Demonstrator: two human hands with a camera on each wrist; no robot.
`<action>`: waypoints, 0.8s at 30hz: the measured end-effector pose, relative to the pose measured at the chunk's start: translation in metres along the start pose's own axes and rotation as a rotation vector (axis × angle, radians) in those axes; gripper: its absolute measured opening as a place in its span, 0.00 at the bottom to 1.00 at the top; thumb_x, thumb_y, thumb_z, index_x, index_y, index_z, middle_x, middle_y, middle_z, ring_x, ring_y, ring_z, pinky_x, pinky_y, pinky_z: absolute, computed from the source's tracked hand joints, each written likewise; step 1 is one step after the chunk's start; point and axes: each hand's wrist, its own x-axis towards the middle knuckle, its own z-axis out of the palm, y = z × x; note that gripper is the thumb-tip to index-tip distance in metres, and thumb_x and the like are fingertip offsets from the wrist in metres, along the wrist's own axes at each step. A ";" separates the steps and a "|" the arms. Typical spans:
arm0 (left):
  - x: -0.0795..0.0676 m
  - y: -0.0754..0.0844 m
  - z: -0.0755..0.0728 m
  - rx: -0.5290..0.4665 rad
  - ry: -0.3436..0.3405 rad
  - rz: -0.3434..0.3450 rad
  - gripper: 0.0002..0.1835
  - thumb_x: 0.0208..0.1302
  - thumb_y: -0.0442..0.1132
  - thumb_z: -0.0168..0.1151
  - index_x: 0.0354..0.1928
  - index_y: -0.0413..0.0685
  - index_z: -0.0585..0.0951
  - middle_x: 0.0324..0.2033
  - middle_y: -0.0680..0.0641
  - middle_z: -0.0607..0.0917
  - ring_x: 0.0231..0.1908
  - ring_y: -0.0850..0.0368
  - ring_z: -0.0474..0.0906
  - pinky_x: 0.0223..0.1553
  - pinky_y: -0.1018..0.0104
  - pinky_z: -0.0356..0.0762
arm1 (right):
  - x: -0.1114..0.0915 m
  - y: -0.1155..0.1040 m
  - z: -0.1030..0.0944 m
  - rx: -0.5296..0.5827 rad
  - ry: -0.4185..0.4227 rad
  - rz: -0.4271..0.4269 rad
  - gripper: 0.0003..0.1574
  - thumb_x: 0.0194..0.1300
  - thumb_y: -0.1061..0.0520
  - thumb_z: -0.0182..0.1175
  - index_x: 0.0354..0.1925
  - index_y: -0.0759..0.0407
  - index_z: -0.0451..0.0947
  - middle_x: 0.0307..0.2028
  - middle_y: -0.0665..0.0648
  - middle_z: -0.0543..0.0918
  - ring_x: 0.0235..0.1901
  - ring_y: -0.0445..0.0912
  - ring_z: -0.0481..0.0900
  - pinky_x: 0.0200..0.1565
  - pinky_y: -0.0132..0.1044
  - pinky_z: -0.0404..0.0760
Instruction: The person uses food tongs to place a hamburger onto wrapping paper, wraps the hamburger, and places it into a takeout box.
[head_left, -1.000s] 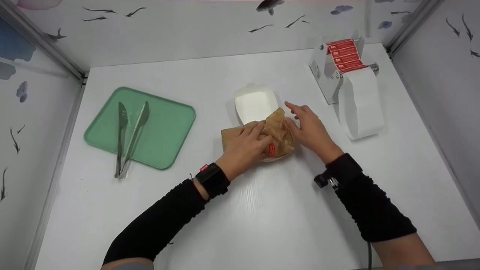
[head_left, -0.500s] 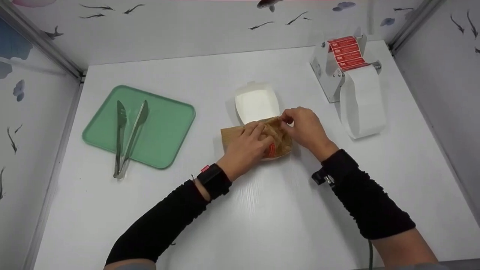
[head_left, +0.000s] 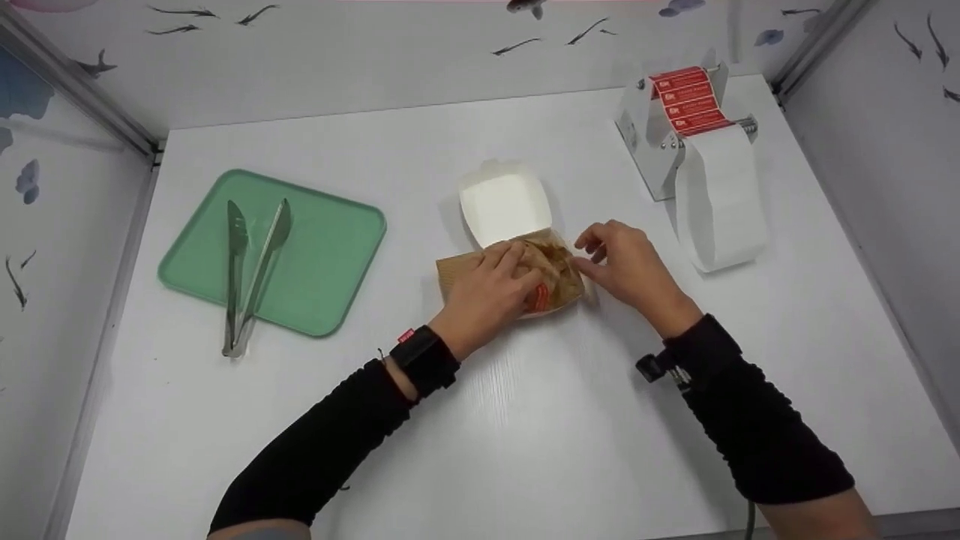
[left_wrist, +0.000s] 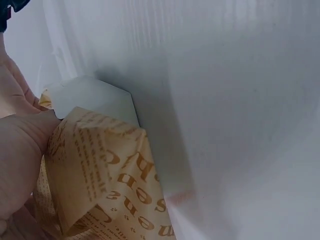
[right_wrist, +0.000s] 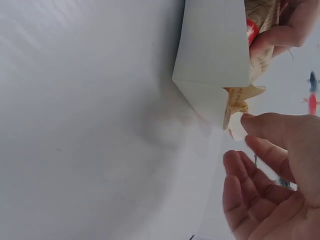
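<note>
A white clamshell box (right_wrist: 215,45) stands on the table with its lid (head_left: 504,204) folded back. Brown printed paper (head_left: 559,274) lies crumpled in its base, and a flap of it (left_wrist: 125,175) sticks out to the left. My left hand (head_left: 491,296) presses down on the paper, covering much of it. A small red label (head_left: 538,298) shows beside the left thumb. Whatever the paper covers is hidden. At the right side of the box is my right hand (head_left: 626,266). Its fingers are loosely bent with nothing between them, and the thumb tip (right_wrist: 255,122) is near the paper's edge.
A green tray (head_left: 322,262) lies to the left, with metal tongs (head_left: 238,285) across it, their joined end past its front edge. At the back right stands a label dispenser (head_left: 652,142) with red labels (head_left: 690,101) and a hanging white backing strip (head_left: 724,202). Patterned walls surround the table.
A raised paper corner at the right has been folded down into the box. My right fingers came in to the paper, then drew slightly back to the right. My left hand stays in place.
</note>
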 end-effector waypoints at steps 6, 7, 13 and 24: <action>0.000 0.001 0.000 0.024 0.003 0.005 0.14 0.75 0.41 0.68 0.59 0.57 0.85 0.69 0.40 0.81 0.69 0.43 0.78 0.65 0.47 0.83 | -0.007 -0.007 0.006 -0.073 -0.069 0.035 0.06 0.67 0.62 0.72 0.34 0.64 0.92 0.34 0.63 0.88 0.33 0.52 0.82 0.37 0.41 0.78; 0.000 0.001 0.000 0.028 0.006 0.009 0.13 0.75 0.41 0.68 0.58 0.58 0.85 0.69 0.40 0.81 0.69 0.44 0.78 0.65 0.47 0.83 | -0.005 -0.007 0.010 -0.085 -0.080 0.034 0.06 0.67 0.64 0.71 0.33 0.64 0.92 0.33 0.63 0.88 0.33 0.52 0.81 0.37 0.40 0.77; 0.002 0.001 0.000 0.012 -0.007 0.019 0.14 0.73 0.43 0.70 0.58 0.59 0.85 0.69 0.41 0.80 0.70 0.44 0.77 0.67 0.46 0.82 | 0.000 -0.004 0.018 -0.116 -0.147 0.018 0.06 0.66 0.65 0.70 0.38 0.65 0.93 0.39 0.66 0.83 0.42 0.57 0.79 0.42 0.47 0.78; 0.004 0.000 -0.003 -0.016 -0.056 0.027 0.17 0.75 0.40 0.68 0.62 0.57 0.84 0.71 0.39 0.79 0.72 0.42 0.76 0.71 0.47 0.79 | -0.007 -0.002 0.018 -0.191 -0.095 -0.209 0.34 0.85 0.55 0.54 0.82 0.59 0.63 0.76 0.71 0.71 0.75 0.67 0.71 0.72 0.68 0.71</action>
